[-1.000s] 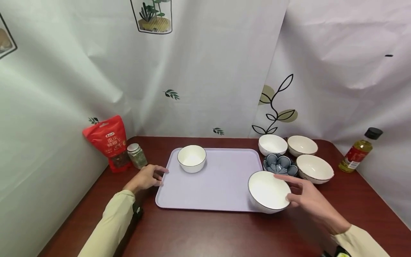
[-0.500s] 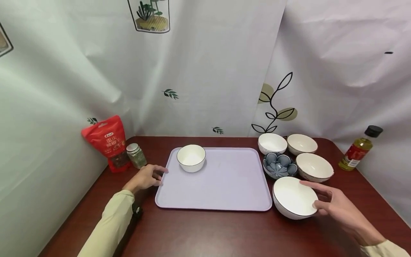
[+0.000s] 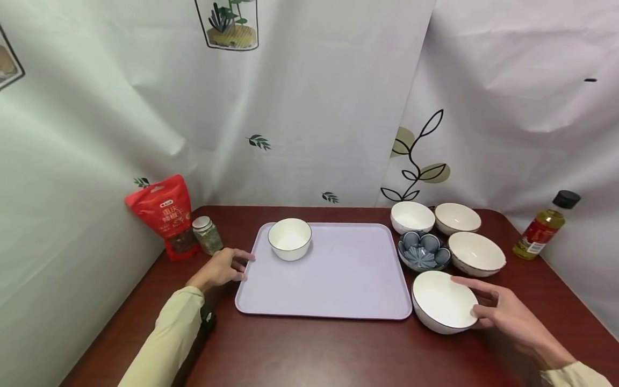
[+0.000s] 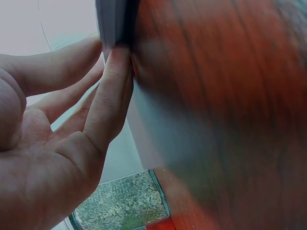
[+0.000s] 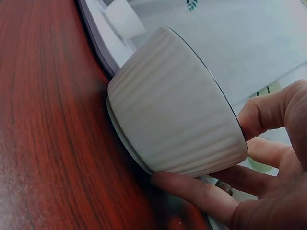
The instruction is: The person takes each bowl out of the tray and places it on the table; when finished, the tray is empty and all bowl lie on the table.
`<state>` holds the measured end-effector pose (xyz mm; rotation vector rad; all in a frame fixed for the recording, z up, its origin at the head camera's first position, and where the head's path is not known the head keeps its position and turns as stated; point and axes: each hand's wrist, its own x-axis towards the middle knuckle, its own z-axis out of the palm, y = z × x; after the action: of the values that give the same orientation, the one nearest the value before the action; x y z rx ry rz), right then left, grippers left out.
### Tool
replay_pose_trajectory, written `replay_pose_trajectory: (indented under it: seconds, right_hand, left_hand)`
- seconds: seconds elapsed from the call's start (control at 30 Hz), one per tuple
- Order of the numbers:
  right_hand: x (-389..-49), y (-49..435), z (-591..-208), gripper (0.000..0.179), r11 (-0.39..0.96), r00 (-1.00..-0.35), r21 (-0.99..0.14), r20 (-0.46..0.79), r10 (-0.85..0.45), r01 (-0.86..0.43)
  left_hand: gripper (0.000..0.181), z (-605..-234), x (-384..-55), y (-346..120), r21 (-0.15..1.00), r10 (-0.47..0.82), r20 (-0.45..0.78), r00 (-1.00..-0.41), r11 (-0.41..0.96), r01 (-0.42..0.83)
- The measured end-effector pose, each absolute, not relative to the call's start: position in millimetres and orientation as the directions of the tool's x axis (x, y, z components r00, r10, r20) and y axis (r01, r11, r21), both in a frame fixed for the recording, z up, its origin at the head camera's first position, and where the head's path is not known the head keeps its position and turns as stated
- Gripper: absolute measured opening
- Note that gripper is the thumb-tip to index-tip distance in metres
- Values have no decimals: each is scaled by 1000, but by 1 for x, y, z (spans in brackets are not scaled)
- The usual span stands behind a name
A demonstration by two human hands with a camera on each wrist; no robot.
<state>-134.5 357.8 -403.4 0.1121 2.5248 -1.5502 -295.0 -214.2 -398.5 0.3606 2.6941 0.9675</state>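
Observation:
My right hand (image 3: 515,320) holds a white bowl (image 3: 442,301) with a thin dark rim by its right side, beside the tray's front right corner. In the right wrist view, the ribbed outside of this bowl (image 5: 172,110) fills the middle, with fingertips at its rim and low on its side. Its base is at or just above the table; I cannot tell if it touches. My left hand (image 3: 221,269) pinches the left edge of the pale lilac tray (image 3: 333,279). A smaller white bowl (image 3: 290,242) stands on the tray's back left part.
Two white bowls (image 3: 412,217) (image 3: 456,219) and a wider cream bowl (image 3: 476,252) stand behind the held bowl, with a blue-grey flower-shaped dish (image 3: 424,251). An oil bottle (image 3: 544,226) is at far right. A red pouch (image 3: 166,215) and a lidded jar (image 3: 207,235) stand left.
My right hand has moved the white bowl rightward, from over the tray's front right corner to beside the tray, and slightly nearer me. The left hand has stayed on the tray's edge.

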Motion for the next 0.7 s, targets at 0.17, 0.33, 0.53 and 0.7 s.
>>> replay_pose_trajectory:
  seconds: [0.17, 0.33, 0.53, 0.7]
  right_hand:
    - [-135, 362, -406, 67, 417, -976, -896, -204, -79, 154]
    - [-136, 369, -407, 60, 387, -968, -920, -151, -202, 63]
    - [-134, 375, -402, 63, 447, -967, -894, -82, -239, -34]
    - [-139, 379, -380, 54, 617, -970, -779, -48, -239, -114]
  left_hand:
    - [45, -402, -295, -215, 651, 316, -151, -937, 745, 147]
    - [45, -403, -295, -216, 656, 324, -134, -937, 737, 161]
    - [45, -404, -294, -215, 655, 317, -147, -937, 741, 148]
    - [45, -401, -296, -213, 645, 313, -152, -938, 750, 145]
